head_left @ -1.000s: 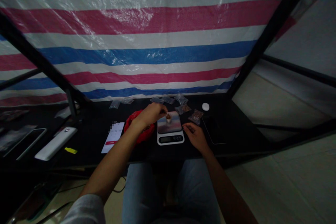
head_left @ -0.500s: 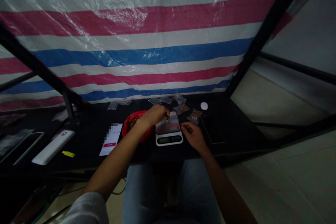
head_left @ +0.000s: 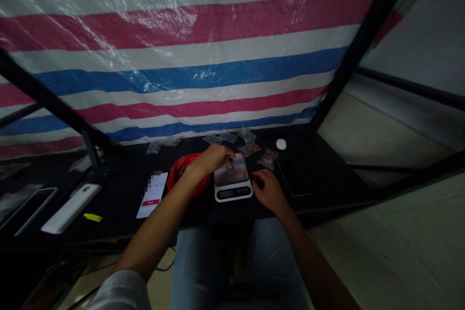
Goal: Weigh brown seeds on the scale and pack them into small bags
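Note:
A digital kitchen scale (head_left: 232,192) with a shiny platform sits on the black table. My left hand (head_left: 214,159) is over the platform's far left corner, its fingertips pinching a small brown piece (head_left: 229,160). My right hand (head_left: 269,192) rests just right of the scale, fingers curled round a small dark object (head_left: 258,182). Left of the scale lies a red plastic bag (head_left: 188,174) with brown pieces inside, partly hidden by my left forearm. Beyond the scale are small transparent bags of brown pieces (head_left: 268,159).
Several flat transparent bags (head_left: 221,139) lie along the table's far edge, near a white round object (head_left: 281,144). A white power bank (head_left: 70,208), a phone (head_left: 152,195) and a yellow tag (head_left: 93,217) sit left. A striped tarpaulin (head_left: 181,77) hangs behind.
The brown piece standing on the scale a second ago now appears at my left fingertips, just above the platform. My view has tilted slightly, and my right hand has barely moved.

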The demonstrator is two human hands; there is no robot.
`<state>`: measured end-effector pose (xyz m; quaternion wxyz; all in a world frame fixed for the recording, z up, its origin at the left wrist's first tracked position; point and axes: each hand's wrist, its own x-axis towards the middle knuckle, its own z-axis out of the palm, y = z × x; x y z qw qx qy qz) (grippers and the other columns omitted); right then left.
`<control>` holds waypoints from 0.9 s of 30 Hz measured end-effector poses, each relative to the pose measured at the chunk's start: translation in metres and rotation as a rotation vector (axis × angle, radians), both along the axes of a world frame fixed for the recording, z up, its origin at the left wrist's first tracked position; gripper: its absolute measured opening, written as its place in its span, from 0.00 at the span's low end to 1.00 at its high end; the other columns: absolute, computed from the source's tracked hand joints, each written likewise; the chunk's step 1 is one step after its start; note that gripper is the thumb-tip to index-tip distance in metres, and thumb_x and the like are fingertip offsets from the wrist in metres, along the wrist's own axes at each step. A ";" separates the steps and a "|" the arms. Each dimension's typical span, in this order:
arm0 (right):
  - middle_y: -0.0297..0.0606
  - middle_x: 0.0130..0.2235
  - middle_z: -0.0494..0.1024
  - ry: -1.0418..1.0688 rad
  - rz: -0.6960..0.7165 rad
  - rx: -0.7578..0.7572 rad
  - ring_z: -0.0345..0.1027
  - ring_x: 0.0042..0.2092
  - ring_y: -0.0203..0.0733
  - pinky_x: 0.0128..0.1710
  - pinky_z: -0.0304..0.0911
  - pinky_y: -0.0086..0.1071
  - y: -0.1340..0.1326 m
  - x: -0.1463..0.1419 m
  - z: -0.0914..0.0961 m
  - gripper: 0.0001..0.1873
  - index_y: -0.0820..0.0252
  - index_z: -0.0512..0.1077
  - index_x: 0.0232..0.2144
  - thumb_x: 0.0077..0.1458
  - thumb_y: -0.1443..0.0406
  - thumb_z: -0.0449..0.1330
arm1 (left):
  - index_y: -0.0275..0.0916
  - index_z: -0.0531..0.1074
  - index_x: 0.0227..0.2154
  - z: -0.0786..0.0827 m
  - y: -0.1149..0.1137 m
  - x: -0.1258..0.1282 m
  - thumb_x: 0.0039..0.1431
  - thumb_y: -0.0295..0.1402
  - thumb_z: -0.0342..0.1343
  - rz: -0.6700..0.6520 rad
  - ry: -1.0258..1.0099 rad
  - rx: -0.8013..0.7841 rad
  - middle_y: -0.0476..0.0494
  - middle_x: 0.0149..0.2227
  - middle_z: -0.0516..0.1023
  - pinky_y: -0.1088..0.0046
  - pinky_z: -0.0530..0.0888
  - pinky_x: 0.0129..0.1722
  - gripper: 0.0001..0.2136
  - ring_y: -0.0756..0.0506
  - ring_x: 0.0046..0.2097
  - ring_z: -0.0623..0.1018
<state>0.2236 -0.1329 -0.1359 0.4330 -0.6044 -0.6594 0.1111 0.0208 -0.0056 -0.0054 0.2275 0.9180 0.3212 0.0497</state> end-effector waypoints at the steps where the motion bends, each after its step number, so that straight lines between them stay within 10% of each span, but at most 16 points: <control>1: 0.44 0.39 0.78 -0.032 0.022 -0.019 0.72 0.44 0.49 0.48 0.69 0.44 -0.002 0.000 0.000 0.10 0.59 0.77 0.38 0.55 0.71 0.58 | 0.37 0.82 0.40 0.000 0.000 0.000 0.59 0.22 0.59 -0.009 -0.001 -0.005 0.41 0.41 0.86 0.74 0.72 0.43 0.10 0.42 0.46 0.84; 18: 0.41 0.40 0.80 0.009 0.116 -0.102 0.76 0.44 0.46 0.48 0.71 0.41 -0.027 0.012 0.000 0.11 0.57 0.79 0.38 0.61 0.72 0.56 | 0.35 0.83 0.40 0.002 0.000 -0.009 0.60 0.24 0.57 -0.002 -0.087 -0.101 0.41 0.41 0.86 0.72 0.74 0.46 0.10 0.43 0.43 0.84; 27: 0.40 0.41 0.82 0.098 0.172 -0.033 0.76 0.38 0.43 0.43 0.71 0.38 0.011 -0.001 0.034 0.09 0.56 0.79 0.42 0.60 0.70 0.61 | 0.36 0.82 0.41 -0.003 0.000 -0.011 0.63 0.23 0.52 -0.026 -0.139 -0.088 0.41 0.41 0.86 0.73 0.74 0.46 0.13 0.45 0.42 0.84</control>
